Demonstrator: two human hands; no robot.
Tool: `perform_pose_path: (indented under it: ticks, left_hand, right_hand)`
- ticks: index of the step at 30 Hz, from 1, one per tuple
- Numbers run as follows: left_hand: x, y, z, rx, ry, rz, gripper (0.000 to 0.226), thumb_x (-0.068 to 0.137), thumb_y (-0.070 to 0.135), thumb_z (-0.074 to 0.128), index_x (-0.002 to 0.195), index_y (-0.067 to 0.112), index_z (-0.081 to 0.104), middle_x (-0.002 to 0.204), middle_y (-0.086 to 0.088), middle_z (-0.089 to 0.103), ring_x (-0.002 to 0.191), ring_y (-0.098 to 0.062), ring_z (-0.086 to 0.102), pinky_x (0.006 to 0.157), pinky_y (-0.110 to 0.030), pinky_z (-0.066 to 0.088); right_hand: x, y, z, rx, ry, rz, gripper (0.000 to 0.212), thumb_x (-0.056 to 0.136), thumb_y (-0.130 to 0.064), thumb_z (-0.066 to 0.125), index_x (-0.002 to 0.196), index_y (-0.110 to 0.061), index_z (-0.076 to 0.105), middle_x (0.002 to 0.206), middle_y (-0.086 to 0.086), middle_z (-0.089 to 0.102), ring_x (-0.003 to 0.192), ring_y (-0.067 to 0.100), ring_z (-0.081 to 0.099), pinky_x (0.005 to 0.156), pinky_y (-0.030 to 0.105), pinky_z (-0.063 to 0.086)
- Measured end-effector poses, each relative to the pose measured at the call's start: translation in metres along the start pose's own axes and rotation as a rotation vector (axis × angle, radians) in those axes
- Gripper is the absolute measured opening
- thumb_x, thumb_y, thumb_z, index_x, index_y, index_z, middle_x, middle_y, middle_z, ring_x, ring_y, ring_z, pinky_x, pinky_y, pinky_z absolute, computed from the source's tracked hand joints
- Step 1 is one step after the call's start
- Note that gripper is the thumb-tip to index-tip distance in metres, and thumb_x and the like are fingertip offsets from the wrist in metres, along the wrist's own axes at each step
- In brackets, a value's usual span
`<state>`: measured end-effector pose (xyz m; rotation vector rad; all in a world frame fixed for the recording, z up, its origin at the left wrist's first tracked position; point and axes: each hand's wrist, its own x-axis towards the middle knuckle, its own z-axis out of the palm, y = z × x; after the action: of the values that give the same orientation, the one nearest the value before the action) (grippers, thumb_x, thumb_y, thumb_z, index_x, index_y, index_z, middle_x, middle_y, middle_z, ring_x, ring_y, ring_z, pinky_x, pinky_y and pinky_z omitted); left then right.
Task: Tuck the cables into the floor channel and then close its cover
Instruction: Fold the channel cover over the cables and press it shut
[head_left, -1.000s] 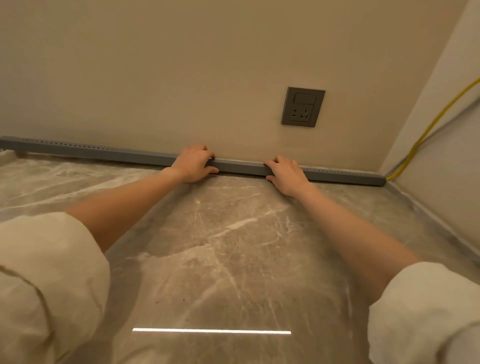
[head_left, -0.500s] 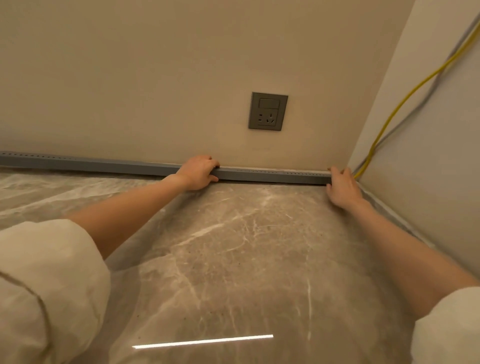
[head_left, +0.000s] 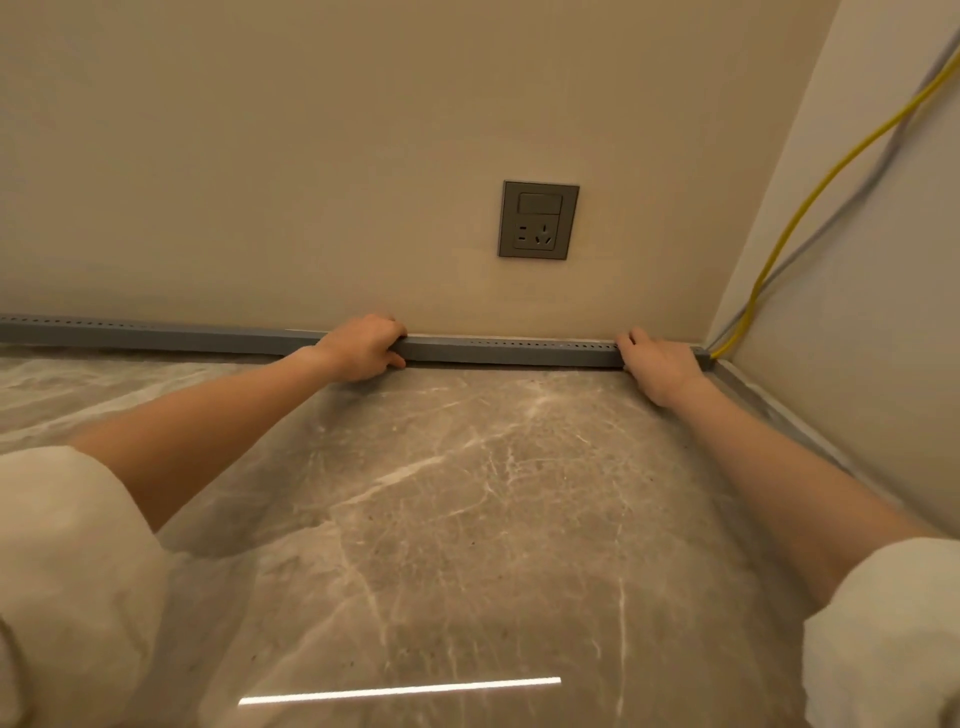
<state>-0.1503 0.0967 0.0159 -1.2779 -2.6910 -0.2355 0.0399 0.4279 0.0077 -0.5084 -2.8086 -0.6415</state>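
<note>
A long grey floor channel (head_left: 509, 352) runs along the foot of the back wall, its cover lying on top with a row of small slots. My left hand (head_left: 363, 347) wraps over the channel near its middle, fingers on top and thumb at the front face. My right hand (head_left: 658, 359) presses on the channel's right end, close to the corner. A yellow cable (head_left: 810, 202) and a grey cable (head_left: 852, 192) come down the right wall and enter the channel's end at the corner. No cable shows along the channel itself.
A grey wall socket (head_left: 538, 220) sits on the back wall above the channel. The floor (head_left: 467, 519) is glossy grey marble tile with a light reflection near me. The right wall meets the back wall at the corner, with a low skirting strip (head_left: 779, 410) along it.
My right hand slid right along the channel from near the middle to its end by the corner. My left hand stayed on the channel. The view shifted right.
</note>
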Motion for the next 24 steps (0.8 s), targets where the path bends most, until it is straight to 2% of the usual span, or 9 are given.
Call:
perform_pose_path:
  ticks: [4, 8, 14, 19, 24]
  left_hand:
    - [0.001, 0.001, -0.003, 0.03, 0.077, 0.013, 0.028, 0.09, 0.022, 0.059, 0.109, 0.0, 0.059, 0.105, -0.02, 0.059, 0.099, -0.034, 0.054, 0.081, -0.041, 0.044]
    - [0.011, 0.006, -0.008, 0.072, 0.12, 0.023, 0.027, 0.09, 0.022, 0.059, 0.104, -0.001, 0.06, 0.103, -0.021, 0.059, 0.1, -0.036, 0.053, 0.08, -0.043, 0.045]
    - [0.023, 0.013, 0.002, 0.153, 0.176, -0.003, 0.027, 0.089, 0.019, 0.059, 0.108, 0.0, 0.061, 0.105, -0.02, 0.061, 0.102, -0.036, 0.054, 0.08, -0.044, 0.047]
    - [0.017, 0.009, 0.003, 0.108, 0.273, 0.01, 0.031, 0.085, 0.022, 0.066, 0.107, 0.0, 0.065, 0.106, -0.018, 0.057, 0.093, -0.036, 0.056, 0.075, -0.043, 0.049]
    - [0.015, 0.011, 0.002, 0.148, 0.268, -0.016, 0.035, 0.082, 0.026, 0.069, 0.108, 0.004, 0.067, 0.106, -0.015, 0.056, 0.096, -0.034, 0.054, 0.077, -0.044, 0.051]
  right_hand:
    - [0.003, 0.005, -0.009, -0.04, 0.065, 0.024, 0.027, 0.088, -0.004, 0.054, 0.113, -0.007, 0.046, 0.112, 0.014, 0.052, 0.092, 0.031, 0.064, 0.061, 0.038, 0.048]
    - [0.012, 0.01, -0.019, -0.028, 0.058, 0.077, 0.036, 0.082, 0.001, 0.06, 0.114, -0.007, 0.046, 0.113, 0.014, 0.052, 0.095, 0.033, 0.063, 0.065, 0.041, 0.05]
    - [0.018, 0.01, -0.009, -0.089, 0.082, 0.096, 0.029, 0.086, 0.002, 0.052, 0.114, -0.003, 0.047, 0.111, 0.015, 0.055, 0.092, 0.032, 0.064, 0.064, 0.038, 0.048]
    - [0.02, 0.009, -0.004, -0.074, 0.074, 0.112, 0.029, 0.09, 0.005, 0.045, 0.118, 0.001, 0.047, 0.114, 0.018, 0.053, 0.096, 0.035, 0.063, 0.07, 0.043, 0.051]
    - [0.023, 0.0, -0.002, -0.014, 0.018, 0.161, 0.031, 0.092, 0.009, 0.039, 0.122, 0.007, 0.045, 0.12, 0.022, 0.049, 0.102, 0.037, 0.059, 0.078, 0.046, 0.051]
